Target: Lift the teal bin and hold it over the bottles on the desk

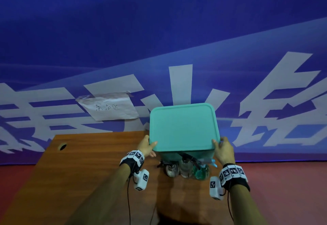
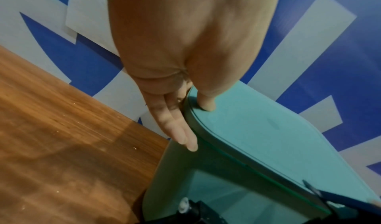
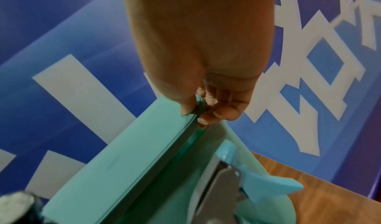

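Behind the teal storage box (image 1: 172,155): a blue banner (image 1: 159,39) with large white characters, a taped paper note (image 1: 109,106) up and left of the box. Under the box: a wood-grain worktop (image 1: 88,163), its round cable hole (image 1: 62,146) well to the left.

Above the box, raised and tilted: the teal lid (image 1: 183,127), near edge lifted clear of the box rim, far edge hidden. Pinched at both near corners: left hand (image 1: 147,145) with thumb on top and fingers (image 2: 181,134) along the underside edge; right hand (image 1: 223,149) likewise, thumb pressing the top, fingers (image 3: 224,113) curled beneath the rim. Both closed on the lid, neither slack.

Just at the near side of the box: three spray bottles, two clear (image 1: 170,169) (image 1: 185,167) and one blue-green (image 1: 200,170), their trigger heads reaching up beneath the lid's near edge.

Probably best handled by keeping both corners level, moving evenly so the lid does not twist, and holding its near edge clear of the light-blue trigger (image 3: 268,183) just beside the right corner. Worth watching too: the shallow corner pinch, likely to slip if hurried.
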{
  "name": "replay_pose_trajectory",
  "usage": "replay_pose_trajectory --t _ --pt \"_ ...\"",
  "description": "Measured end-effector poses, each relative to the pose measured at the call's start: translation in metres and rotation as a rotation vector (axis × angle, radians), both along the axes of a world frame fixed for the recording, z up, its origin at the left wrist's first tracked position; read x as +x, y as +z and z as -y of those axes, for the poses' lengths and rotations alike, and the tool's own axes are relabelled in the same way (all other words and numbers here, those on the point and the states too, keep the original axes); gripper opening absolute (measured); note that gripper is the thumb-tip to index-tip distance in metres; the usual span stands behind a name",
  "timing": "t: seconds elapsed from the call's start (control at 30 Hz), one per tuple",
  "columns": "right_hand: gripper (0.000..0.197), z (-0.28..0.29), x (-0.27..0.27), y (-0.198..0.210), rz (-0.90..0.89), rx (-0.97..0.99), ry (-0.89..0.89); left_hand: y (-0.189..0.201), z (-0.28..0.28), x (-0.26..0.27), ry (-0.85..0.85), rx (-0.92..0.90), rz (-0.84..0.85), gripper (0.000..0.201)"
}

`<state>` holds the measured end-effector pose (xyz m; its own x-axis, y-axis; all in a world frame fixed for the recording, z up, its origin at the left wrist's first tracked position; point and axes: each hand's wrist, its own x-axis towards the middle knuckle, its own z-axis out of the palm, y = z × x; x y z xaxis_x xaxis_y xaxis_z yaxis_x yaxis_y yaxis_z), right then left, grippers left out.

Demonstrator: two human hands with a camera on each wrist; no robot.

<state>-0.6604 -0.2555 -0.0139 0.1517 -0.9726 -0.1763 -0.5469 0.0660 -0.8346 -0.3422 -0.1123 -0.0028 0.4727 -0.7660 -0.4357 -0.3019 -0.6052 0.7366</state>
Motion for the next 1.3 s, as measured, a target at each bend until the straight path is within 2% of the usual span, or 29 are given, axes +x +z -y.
replay_pose_trajectory --t 0.17,0.43,0.67,0.93,1.3 --pt "0.025 -0.004 0.0 -0.006 -0.046 -0.03 0.03 -0.004 0.003 0.001 -0.022 0.043 0.147 0.026" --pt "0.034 -0.001 0.0 -0.018 -0.166 -0.041 -0.037 -0.003 0.008 -0.002 -0.048 0.074 0.294 0.031" --pt "0.034 -0.003 -0.003 -0.017 -0.144 -0.052 -0.052 -0.006 0.015 0.001 -0.034 0.086 0.26 0.02" --pt "0.032 -0.004 -0.003 -0.016 -0.142 -0.066 -0.045 -0.009 0.019 0.009 -0.028 0.121 0.244 0.03" --pt "0.028 0.001 -0.002 -0.024 -0.1 -0.106 -0.091 -0.012 0.038 0.009 0.031 0.089 0.3 0.012"
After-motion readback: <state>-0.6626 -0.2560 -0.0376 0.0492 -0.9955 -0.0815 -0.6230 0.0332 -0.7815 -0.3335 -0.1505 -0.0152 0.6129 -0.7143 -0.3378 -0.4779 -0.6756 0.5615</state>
